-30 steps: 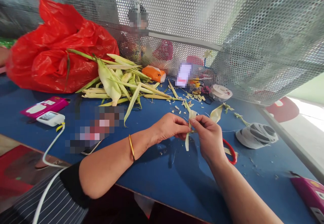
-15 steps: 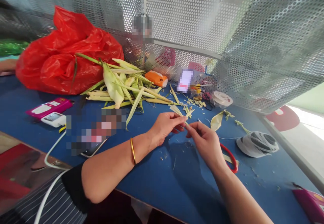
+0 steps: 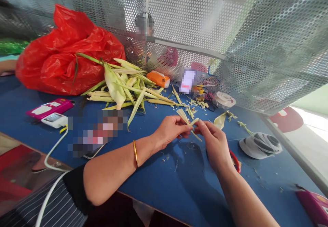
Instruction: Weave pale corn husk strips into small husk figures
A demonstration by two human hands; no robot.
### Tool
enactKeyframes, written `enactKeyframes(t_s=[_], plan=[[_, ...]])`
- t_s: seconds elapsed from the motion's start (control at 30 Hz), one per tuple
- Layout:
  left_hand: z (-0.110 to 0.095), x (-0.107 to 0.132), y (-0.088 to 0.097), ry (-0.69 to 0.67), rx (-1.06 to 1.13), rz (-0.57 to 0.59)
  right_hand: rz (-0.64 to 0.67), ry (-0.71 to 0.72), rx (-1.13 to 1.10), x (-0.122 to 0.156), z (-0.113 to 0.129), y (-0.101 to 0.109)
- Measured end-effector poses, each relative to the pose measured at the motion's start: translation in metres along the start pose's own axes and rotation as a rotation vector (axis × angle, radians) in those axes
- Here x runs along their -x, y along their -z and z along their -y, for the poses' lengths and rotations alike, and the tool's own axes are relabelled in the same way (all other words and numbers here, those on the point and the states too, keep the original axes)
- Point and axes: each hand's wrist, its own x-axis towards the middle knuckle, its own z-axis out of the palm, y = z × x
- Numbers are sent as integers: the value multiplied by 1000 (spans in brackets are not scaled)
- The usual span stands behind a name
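Observation:
Over the middle of the blue table (image 3: 151, 162), my left hand (image 3: 172, 130) pinches pale strips of corn husk (image 3: 182, 115), which cross each other at the fingertips. Close beside it, my right hand (image 3: 214, 139) has its thumb and fingers closed on the end of one husk strip. Scissors with a red handle (image 3: 235, 161) lie partly hidden under my right forearm. Beyond my hands are small cut husk scraps (image 3: 202, 104). To their left a heap of green and pale corn husks (image 3: 114, 87) rests against a red plastic bag (image 3: 74, 52).
A spool of thread (image 3: 260, 145) stands at the right, near a loose husk piece (image 3: 219, 120). Farther back are an orange tissue pack (image 3: 158, 79), a phone (image 3: 188, 81) and a white tape roll (image 3: 224, 99). A white cable (image 3: 50, 151) runs along the left. Perforated metal panels (image 3: 184, 18) border the back.
The husk strips, lined up between my hands before, now cross in an X shape. My right hand has shifted slightly right and its fingers have turned around the strip's end.

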Motion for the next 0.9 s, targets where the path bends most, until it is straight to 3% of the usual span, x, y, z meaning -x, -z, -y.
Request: enactKeyframes(t_s=[0.13, 0.37, 0.53, 0.7, 0.83, 0.9], plan=[[1, 2, 1, 20, -27, 157, 10, -56, -194, -4, -3, 1], [2, 1, 2, 75, -7, 229, 16, -83, -309, -3, -2, 0], [4, 2, 0, 62, 21, 237, 22, -97, -329, -2, -5, -1], [5, 2, 0, 70, -6, 246, -54, -45, -307, -1, -10, -6], [5, 2, 1, 89, 30, 226, -80, 3, -183, -3, -10, -4], [3, 1, 1, 101, 106, 181, -155, 56, -90, -4, -8, -1]])
